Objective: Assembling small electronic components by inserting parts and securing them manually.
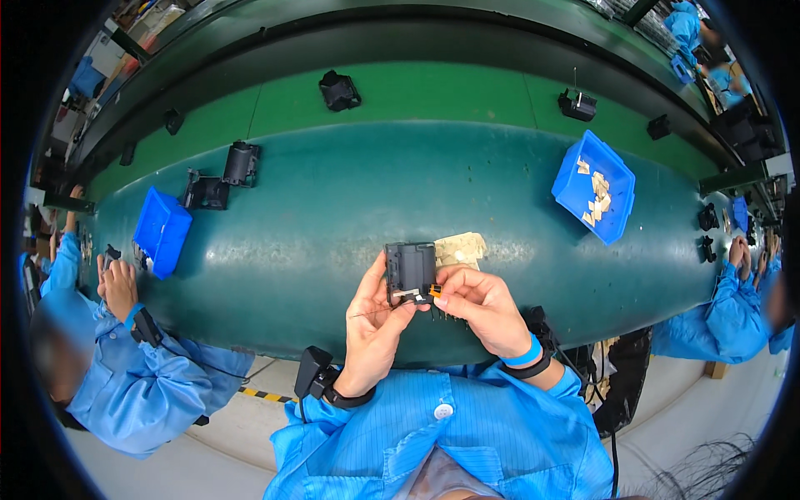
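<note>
My left hand (371,333) is closed around a black plastic housing (410,265), holding it up over the near edge of the table, its open hollow side facing me. A small white piece (408,293) and a thin dark wire show at the housing's lower end. My right hand (483,307) pinches a small orange-and-black part (435,291) against the housing's lower right corner. Whether that part is seated or only touching cannot be made out. Just behind my right fingers lies a cream-coloured sheet (461,248) on the green table.
A blue bin (625,167) with cream scraps stands at right; another blue bin (165,225) stands at left. Black housings (242,163) lie beyond it, more (339,90) on the far green strip (467,92). Co-workers in blue sit left (150,367) and right (708,317).
</note>
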The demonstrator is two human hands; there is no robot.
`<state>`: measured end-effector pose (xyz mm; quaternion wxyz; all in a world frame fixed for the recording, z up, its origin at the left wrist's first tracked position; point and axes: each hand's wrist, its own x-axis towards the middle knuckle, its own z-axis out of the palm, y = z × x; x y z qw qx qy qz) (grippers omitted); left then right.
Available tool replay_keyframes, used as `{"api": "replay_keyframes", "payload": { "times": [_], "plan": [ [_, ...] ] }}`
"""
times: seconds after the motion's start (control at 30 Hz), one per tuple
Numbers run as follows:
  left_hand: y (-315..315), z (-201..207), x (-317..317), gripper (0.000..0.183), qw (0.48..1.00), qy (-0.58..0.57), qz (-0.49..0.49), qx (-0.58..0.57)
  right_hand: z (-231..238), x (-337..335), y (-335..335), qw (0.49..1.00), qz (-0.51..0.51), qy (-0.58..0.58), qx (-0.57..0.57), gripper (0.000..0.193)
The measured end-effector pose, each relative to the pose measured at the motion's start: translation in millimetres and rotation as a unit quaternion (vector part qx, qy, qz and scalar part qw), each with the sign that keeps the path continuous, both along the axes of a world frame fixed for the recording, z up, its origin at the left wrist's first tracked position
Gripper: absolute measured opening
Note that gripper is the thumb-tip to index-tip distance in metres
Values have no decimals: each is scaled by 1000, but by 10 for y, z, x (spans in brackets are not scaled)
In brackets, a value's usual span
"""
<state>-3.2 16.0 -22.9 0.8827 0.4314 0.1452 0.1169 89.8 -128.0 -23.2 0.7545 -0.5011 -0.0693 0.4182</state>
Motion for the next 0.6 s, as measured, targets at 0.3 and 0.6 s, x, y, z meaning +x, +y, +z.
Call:
{"api": "replay_keyframes", "payload": {
  "times": [0.3,0.6],
  "plan": [
    [-52,13,7,72,999,-1,32,14,0,4,39,1000,1,-13,18,4],
    [-68,10,-1,77,999,7,35,3,-7,-8,37,1000,5,-18,7,3]
  ]
}}
